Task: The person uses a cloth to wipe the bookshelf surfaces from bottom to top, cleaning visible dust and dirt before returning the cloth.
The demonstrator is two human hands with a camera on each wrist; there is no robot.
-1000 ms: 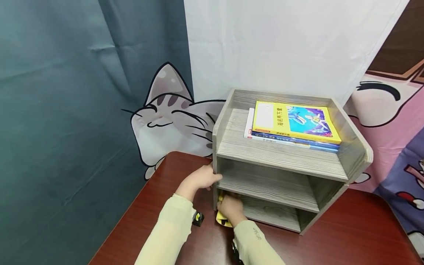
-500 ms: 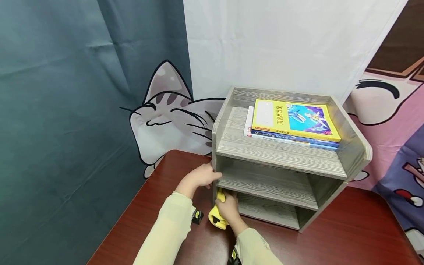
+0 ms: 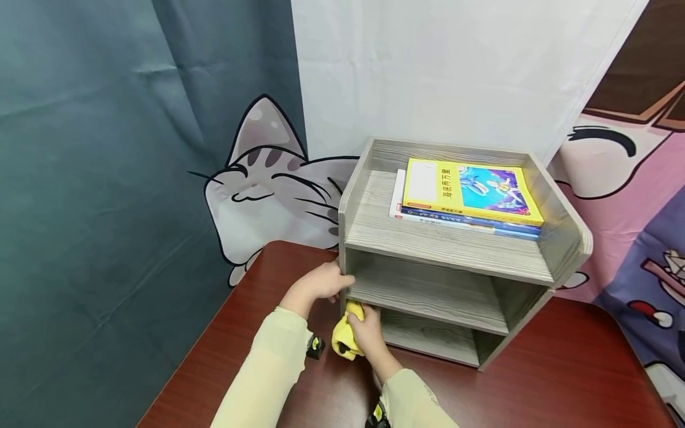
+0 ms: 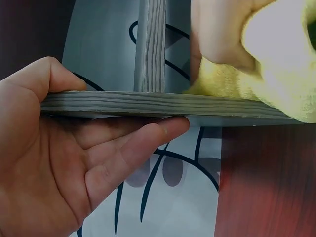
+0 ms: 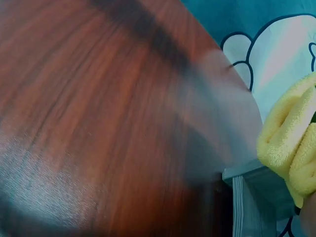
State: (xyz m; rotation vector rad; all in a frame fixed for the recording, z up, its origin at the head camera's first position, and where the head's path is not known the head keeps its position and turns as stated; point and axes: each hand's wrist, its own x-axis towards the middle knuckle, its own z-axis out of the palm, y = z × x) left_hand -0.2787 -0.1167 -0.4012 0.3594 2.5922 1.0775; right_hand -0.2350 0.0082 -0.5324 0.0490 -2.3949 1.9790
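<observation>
A grey wood-grain desktop shelf (image 3: 423,257) stands on the table, with two compartments below its top. My left hand (image 3: 321,281) grips the front edge of its left side panel. In the left wrist view, the thumb lies on one face of the panel (image 4: 197,106) and the fingers of the left hand (image 4: 84,158) on the other. My right hand (image 3: 370,336) holds a bunched yellow fuzzy cloth (image 3: 343,340) with dark spots at the lower left compartment opening. The cloth (image 5: 291,138) shows folded at the right of the right wrist view.
Stacked books (image 3: 471,193), a yellow-covered one uppermost, lie on the shelf's top. The reddish-brown table (image 3: 562,356) extends to both sides. Behind hang a grey-green curtain (image 3: 107,178) and a white cloth backdrop (image 3: 428,71), with cartoon cat prints.
My right hand has drawn the yellow cloth slightly out and left at the lower compartment, showing more of it. The left hand keeps its grip on the panel. The head view has shifted slightly.
</observation>
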